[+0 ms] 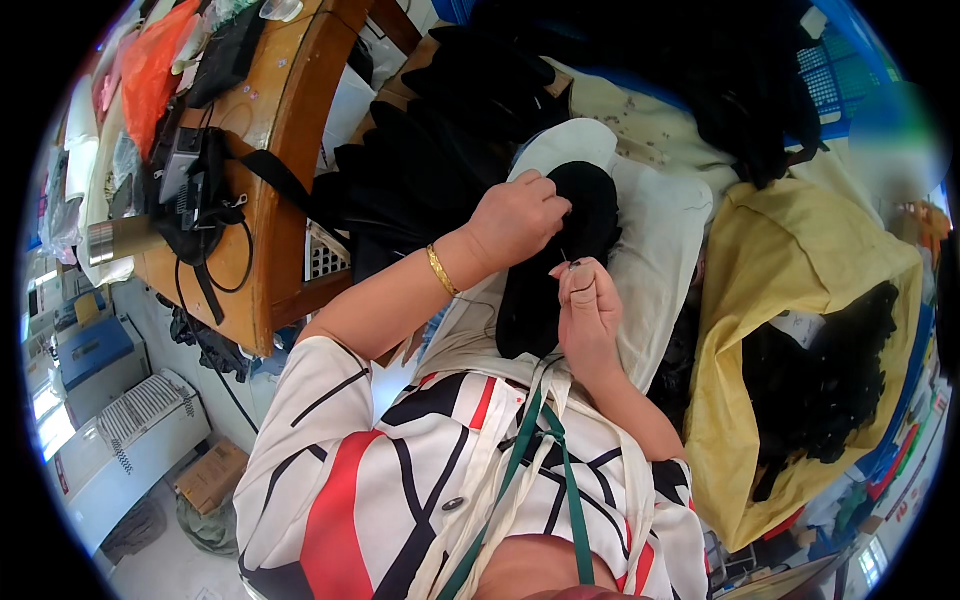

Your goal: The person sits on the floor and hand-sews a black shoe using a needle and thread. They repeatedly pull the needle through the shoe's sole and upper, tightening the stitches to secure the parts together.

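A black, long, rounded cloth piece, shaped like a shoe [528, 300], lies over my lap on a pale apron [655, 260]. My left hand [520, 225], with a gold bracelet at its wrist, is closed at the piece's left edge, fingertips curled in and partly hidden. Close below it, my right hand [590, 308] pinches a thin needle [563, 255] that points up toward the black cloth. Something small and shiny, like a ring or thimble, sits at the right fingertips. Beyond the black piece shows a white rounded surface [575, 142].
Several black shoe-shaped pieces [425, 150] are heaped at the far left, by a wooden table [300, 120] carrying a black bag [195, 190]. On the right stands a yellow sack [735, 400] holding black scraps. Blue baskets [825, 75] and dark cloth are at the back.
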`<state>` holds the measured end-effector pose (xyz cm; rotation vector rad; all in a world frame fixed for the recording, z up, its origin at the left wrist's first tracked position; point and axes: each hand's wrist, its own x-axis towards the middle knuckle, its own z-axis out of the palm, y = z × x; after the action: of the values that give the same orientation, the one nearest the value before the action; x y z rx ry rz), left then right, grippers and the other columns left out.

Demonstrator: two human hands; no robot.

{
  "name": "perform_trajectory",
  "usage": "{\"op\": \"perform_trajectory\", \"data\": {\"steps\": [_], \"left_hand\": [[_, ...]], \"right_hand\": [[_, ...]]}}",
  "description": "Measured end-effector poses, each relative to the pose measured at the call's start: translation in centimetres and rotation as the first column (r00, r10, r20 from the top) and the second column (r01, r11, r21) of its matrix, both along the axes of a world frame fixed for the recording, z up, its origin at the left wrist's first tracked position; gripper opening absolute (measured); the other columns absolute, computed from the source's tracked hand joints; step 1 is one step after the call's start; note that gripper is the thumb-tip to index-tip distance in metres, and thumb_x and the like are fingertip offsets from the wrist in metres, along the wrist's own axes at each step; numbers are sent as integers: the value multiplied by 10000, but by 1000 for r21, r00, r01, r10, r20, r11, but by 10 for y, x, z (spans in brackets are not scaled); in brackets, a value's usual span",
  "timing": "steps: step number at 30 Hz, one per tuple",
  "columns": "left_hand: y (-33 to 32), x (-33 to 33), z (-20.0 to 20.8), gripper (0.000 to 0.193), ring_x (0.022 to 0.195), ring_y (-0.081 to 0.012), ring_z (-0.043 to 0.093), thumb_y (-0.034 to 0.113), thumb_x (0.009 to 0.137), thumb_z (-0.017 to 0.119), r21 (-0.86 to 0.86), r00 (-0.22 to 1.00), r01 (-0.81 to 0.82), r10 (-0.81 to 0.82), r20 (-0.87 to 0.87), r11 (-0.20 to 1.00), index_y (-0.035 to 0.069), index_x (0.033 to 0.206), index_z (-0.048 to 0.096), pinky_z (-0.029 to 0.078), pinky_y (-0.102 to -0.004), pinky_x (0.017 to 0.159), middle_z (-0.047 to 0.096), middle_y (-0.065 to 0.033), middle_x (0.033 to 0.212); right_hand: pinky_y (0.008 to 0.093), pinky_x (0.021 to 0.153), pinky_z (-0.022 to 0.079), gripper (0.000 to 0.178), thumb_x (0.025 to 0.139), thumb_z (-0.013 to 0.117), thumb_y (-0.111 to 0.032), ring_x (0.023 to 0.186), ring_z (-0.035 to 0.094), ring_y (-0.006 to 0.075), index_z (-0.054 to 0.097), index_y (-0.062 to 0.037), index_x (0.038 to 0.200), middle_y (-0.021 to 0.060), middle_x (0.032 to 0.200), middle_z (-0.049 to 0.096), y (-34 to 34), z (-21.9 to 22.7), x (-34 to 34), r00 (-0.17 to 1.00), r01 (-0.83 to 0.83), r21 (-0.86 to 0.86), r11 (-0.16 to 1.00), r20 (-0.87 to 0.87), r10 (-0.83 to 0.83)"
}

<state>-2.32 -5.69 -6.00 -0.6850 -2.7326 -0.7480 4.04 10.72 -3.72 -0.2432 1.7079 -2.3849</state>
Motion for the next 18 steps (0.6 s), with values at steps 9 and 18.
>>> {"op": "perform_trajectory", "data": {"steps": [9,18], "left_hand": [[-3,-4,24,292,868,-274,598,271,714,774,92,981,-48,29,191,995,70,903,676,518,-355,723,614,-86,870],[28,-10,35,329,758,-286,569,351,760,756,-117,995,-101,102,4,988,63,749,598,490,-379,651,563,-95,754]], "right_hand": [[393,665,482,20,868,610,-12,655,522,257,592,-21,868,99,737,535,72,24,-31,718,501,546,672,-695,29],[371,696,500,250,812,669,-25,756,602,300,639,-2,1060,143,809,600,176,47,53,963,146,909,391,-221,155]]}}
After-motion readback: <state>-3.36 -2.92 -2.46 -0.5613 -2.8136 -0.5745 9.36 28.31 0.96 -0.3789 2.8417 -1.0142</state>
